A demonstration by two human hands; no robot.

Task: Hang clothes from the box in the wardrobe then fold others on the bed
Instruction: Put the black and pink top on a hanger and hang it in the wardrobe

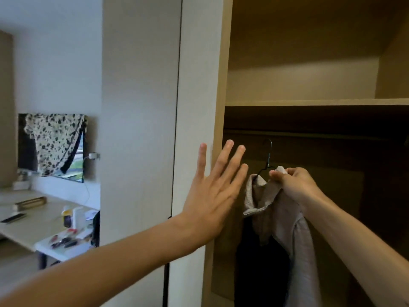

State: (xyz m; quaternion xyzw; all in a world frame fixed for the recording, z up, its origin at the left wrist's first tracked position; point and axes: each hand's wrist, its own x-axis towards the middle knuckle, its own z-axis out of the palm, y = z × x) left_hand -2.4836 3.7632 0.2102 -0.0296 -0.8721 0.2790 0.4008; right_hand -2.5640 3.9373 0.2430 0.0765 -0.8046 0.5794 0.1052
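The right hand (294, 185) pinches the beige shirt (285, 209) at its hanger (268, 155), whose hook stands upright just under what seems the rail (321, 132). The left hand (212, 196) lies spread on the wardrobe edge (199, 103).

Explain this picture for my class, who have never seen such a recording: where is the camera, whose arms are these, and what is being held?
There is no machine here. One camera sits on a person's head and looks forward and down, so the two bare arms you see are that person's own. They stand at an open wardrobe. The left hand is open, fingers straight and spread, at the wardrobe's pale front edge. The right hand grips the collar of a beige shirt that hangs on a black hanger, below a shelf. The space inside is too dark to show whether the hook is on a rail. Far left, a desk carries small items, and a spotted cloth hangs above it.
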